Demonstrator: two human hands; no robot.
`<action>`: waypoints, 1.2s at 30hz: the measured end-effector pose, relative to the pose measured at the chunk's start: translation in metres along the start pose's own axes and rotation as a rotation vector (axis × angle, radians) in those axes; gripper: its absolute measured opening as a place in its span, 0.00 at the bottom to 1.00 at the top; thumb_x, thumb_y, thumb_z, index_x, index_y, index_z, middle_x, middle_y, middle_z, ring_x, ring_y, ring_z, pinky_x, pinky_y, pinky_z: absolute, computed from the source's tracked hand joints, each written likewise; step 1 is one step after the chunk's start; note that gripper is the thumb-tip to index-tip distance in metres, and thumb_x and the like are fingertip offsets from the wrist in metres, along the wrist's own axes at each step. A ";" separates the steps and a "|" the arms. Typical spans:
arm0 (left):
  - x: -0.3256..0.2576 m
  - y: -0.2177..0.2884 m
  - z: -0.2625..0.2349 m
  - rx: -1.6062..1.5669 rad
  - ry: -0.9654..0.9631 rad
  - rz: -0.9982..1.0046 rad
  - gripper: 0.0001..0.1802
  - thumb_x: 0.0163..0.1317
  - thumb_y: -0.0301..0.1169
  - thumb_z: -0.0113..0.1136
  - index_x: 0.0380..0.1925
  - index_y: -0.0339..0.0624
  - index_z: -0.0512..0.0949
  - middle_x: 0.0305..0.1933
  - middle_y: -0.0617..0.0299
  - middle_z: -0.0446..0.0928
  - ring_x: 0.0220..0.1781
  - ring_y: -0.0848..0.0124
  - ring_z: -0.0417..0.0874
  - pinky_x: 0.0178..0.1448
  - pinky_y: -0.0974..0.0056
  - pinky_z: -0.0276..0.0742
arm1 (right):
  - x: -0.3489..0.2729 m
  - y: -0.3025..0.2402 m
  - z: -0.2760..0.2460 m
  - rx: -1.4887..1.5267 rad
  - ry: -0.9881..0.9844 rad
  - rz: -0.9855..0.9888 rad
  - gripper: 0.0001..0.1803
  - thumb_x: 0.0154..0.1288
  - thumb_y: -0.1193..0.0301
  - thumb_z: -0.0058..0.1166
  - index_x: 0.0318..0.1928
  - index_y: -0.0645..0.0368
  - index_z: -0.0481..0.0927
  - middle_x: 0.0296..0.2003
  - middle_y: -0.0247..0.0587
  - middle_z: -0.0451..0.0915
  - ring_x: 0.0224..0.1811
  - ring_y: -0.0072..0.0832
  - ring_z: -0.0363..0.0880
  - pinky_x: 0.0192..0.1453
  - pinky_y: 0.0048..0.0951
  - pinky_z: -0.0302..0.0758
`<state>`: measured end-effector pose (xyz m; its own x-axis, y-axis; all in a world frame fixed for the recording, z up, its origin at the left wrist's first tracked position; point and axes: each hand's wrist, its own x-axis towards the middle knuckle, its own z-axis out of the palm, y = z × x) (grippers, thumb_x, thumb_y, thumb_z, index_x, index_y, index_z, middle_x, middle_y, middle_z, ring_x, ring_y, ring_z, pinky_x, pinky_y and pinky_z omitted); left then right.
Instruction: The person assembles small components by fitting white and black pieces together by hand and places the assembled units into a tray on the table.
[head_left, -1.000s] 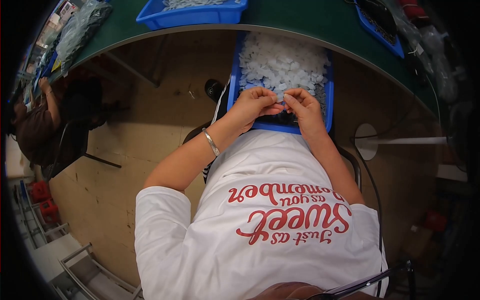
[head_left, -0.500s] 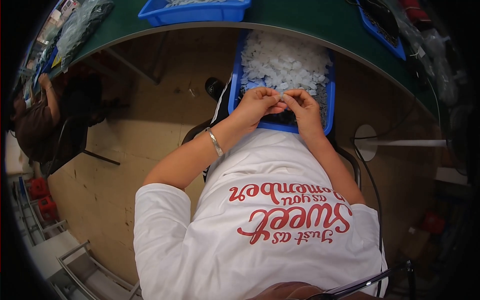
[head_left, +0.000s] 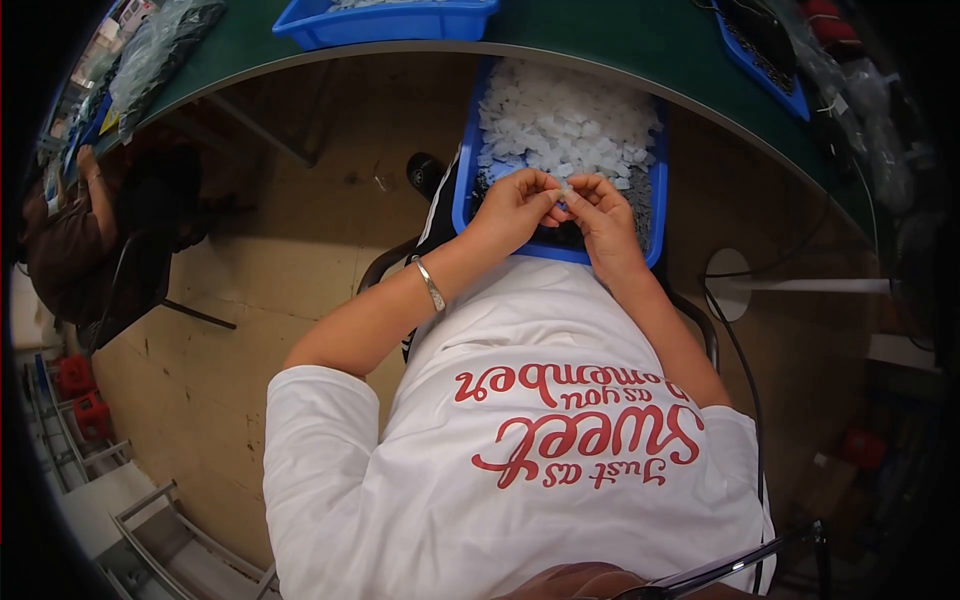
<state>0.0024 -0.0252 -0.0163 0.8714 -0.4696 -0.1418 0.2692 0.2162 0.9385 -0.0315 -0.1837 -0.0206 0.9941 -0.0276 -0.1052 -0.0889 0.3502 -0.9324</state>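
Observation:
My left hand [head_left: 512,210] and my right hand [head_left: 606,222] meet above the near half of a blue tray [head_left: 462,190] at my lap. Their thumbs and fingers pinch one small translucent whitish piece [head_left: 564,189], mostly covered by the fingertips. A heap of similar whitish, translucent flat pieces [head_left: 570,115] fills the far part of the tray. Small dark pieces [head_left: 641,205] lie along its right side and under my hands. What kind of part these are is too small to tell.
A green table [head_left: 560,30] curves across the top, its edge over the tray's far end. On it stand a second blue tray [head_left: 390,28] and, at right, a blue tray of dark pieces [head_left: 768,70]. Another person [head_left: 70,240] sits at far left. A black cable [head_left: 745,370] hangs at right.
My fingertips have shifted slightly around the small piece, which shows a little more between them. Both hands stay over the tray.

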 end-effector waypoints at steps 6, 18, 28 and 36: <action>0.000 -0.001 0.000 0.045 -0.023 0.020 0.07 0.67 0.27 0.54 0.41 0.35 0.72 0.37 0.61 0.77 0.37 0.76 0.80 0.42 0.73 0.79 | -0.001 -0.002 0.001 0.004 -0.008 0.060 0.09 0.63 0.76 0.56 0.43 0.63 0.76 0.36 0.37 0.80 0.37 0.20 0.79 0.44 0.20 0.76; -0.006 0.004 -0.002 0.683 -0.007 0.350 0.09 0.66 0.22 0.52 0.46 0.36 0.71 0.36 0.59 0.76 0.37 0.74 0.80 0.39 0.68 0.77 | -0.004 -0.016 0.002 -0.225 -0.003 0.109 0.09 0.61 0.77 0.57 0.43 0.63 0.77 0.32 0.36 0.81 0.34 0.21 0.81 0.40 0.20 0.77; 0.004 -0.005 -0.008 0.163 -0.023 0.076 0.08 0.63 0.24 0.55 0.41 0.34 0.74 0.38 0.61 0.77 0.36 0.76 0.78 0.41 0.71 0.76 | 0.001 -0.004 -0.003 -0.152 0.053 0.001 0.08 0.60 0.81 0.55 0.41 0.63 0.74 0.32 0.35 0.79 0.32 0.19 0.79 0.38 0.19 0.77; 0.007 -0.009 -0.015 0.233 -0.058 -0.035 0.07 0.65 0.25 0.55 0.41 0.35 0.74 0.40 0.62 0.77 0.41 0.76 0.79 0.46 0.71 0.77 | -0.004 -0.011 0.005 -0.296 0.005 0.007 0.07 0.63 0.77 0.56 0.41 0.63 0.74 0.32 0.35 0.79 0.31 0.19 0.79 0.36 0.20 0.77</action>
<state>0.0125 -0.0182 -0.0303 0.8364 -0.5231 -0.1638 0.1912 -0.0016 0.9816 -0.0339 -0.1826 -0.0081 0.9931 -0.0308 -0.1134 -0.1113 0.0618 -0.9919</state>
